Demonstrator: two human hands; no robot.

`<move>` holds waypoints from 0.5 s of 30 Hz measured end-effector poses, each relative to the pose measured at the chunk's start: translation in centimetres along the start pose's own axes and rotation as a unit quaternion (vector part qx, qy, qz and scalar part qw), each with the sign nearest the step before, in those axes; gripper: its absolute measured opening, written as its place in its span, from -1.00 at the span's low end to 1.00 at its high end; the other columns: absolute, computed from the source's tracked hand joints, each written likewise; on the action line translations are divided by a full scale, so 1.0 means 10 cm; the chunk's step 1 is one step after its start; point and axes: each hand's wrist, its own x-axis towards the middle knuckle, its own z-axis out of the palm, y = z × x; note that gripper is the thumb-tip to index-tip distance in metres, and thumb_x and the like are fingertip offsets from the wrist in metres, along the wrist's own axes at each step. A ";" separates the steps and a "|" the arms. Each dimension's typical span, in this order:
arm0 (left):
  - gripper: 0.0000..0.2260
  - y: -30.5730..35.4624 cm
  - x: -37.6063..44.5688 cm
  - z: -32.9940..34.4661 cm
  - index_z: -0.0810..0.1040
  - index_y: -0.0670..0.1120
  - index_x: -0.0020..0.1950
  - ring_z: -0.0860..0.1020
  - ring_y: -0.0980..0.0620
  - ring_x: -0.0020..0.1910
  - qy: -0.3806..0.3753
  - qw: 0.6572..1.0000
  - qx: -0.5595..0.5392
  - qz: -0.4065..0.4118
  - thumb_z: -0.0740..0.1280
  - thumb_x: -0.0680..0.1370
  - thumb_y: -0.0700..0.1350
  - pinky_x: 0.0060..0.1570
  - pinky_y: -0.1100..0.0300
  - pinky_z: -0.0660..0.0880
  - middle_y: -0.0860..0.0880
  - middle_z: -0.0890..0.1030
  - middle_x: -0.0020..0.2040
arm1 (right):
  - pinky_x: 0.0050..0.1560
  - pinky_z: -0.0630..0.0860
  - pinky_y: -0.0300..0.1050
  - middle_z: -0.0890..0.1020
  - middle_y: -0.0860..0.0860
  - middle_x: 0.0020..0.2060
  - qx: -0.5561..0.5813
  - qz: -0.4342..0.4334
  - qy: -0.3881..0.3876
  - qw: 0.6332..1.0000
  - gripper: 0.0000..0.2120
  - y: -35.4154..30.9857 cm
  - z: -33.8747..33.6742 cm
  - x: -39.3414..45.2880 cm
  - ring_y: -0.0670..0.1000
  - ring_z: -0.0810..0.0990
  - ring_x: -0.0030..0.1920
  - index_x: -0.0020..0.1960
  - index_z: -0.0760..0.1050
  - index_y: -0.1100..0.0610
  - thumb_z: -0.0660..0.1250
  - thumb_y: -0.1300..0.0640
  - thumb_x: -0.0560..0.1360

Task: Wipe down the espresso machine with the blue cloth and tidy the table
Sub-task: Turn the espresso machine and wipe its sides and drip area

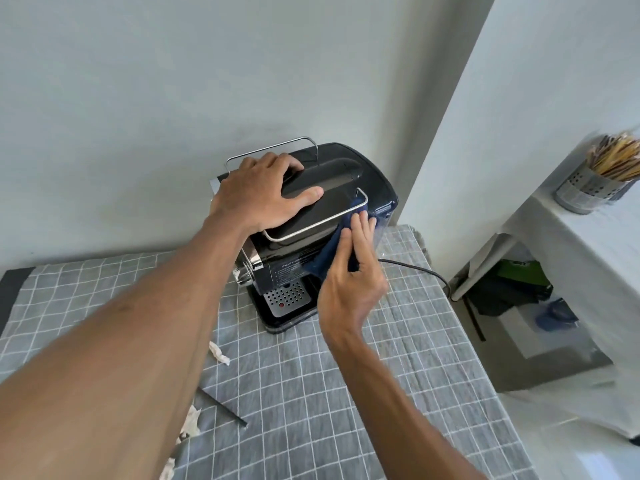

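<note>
Centrally, the black espresso machine (pixel 311 216) is seen standing at the far edge of the bench (pixel 346 393), which is covered in a grey checked cloth, close to the wall. The left hand (pixel 263 192) is laid flat and open on the machine's top, fingers spread, between the chrome rails. The right hand (pixel 353 271) is pressed against the machine's side at about 4 o'clock from the left hand, fingers extended and held together over the blue cloth (pixel 332 251); the cloth is pinned between palm and machine panel, its upper edge reaching the chrome rail. The perforated drip tray (pixel 285 301) with a small red dot is visible at the machine's base, at 6 o'clock. A black power cord (pixel 415 270) is trailed off toward 3 o'clock, over the bench edge. Crumpled white paper scraps (pixel 219 353) and a thin dark stick (pixel 221 407) are noted on the bench at 7 o'clock from the machine. A perforated metal holder of sticks (pixel 588 188) is seen on a white shelf at 2 o'clock, blurred.
</note>
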 end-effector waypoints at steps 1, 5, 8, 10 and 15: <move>-0.39 -0.01 0.01 0.00 0.43 0.24 0.33 0.41 -0.04 0.41 0.002 1.000 -0.004 -0.001 0.11 0.46 0.58 0.04 -0.05 0.34 0.15 0.50 0.38 | 0.45 0.45 -0.04 0.57 -0.02 0.37 0.009 0.000 0.006 1.000 -0.66 -0.03 0.06 -0.10 -0.04 0.45 0.48 0.37 0.55 0.18 0.38 0.33 0.61; -0.41 -0.04 0.01 0.02 0.46 0.24 0.31 0.43 -0.04 0.38 0.007 1.000 -0.023 0.000 0.14 0.44 0.56 0.10 -0.03 0.39 0.16 0.52 0.35 | 0.45 0.45 0.05 0.54 0.07 0.41 -0.013 -0.102 -0.091 0.990 -0.66 -0.01 0.14 -0.57 0.07 0.39 0.53 0.38 0.54 0.24 0.35 0.36 0.62; -0.41 -0.03 0.01 0.04 0.46 0.25 0.29 0.43 -0.02 0.37 0.011 1.000 -0.024 0.000 0.15 0.44 0.57 0.04 0.02 0.32 0.17 0.52 0.33 | 0.39 0.49 0.22 0.53 0.15 0.40 -0.024 -0.205 -0.199 0.958 -0.68 0.26 -0.05 -0.57 0.18 0.38 0.52 0.36 0.54 0.33 0.32 0.41 0.62; -0.41 -0.03 0.01 0.04 0.46 0.25 0.29 0.42 -0.02 0.38 0.013 1.000 -0.023 -0.002 0.16 0.43 0.57 0.03 0.03 0.30 0.18 0.52 0.33 | 0.38 0.50 0.23 0.54 0.20 0.38 -0.022 -0.225 -0.208 0.952 -0.68 0.40 -0.14 -0.40 0.22 0.41 0.50 0.34 0.55 0.36 0.34 0.45 0.59; -0.38 -0.02 0.02 0.03 0.45 0.26 0.30 0.42 -0.01 0.38 0.004 1.000 -0.024 -0.008 0.16 0.40 0.59 0.08 -0.01 0.37 0.18 0.51 0.34 | 0.26 0.60 0.18 0.54 0.16 0.38 -0.061 -0.208 -0.099 0.971 -0.70 0.56 -0.19 0.00 0.17 0.49 0.45 0.33 0.55 0.33 0.39 0.36 0.60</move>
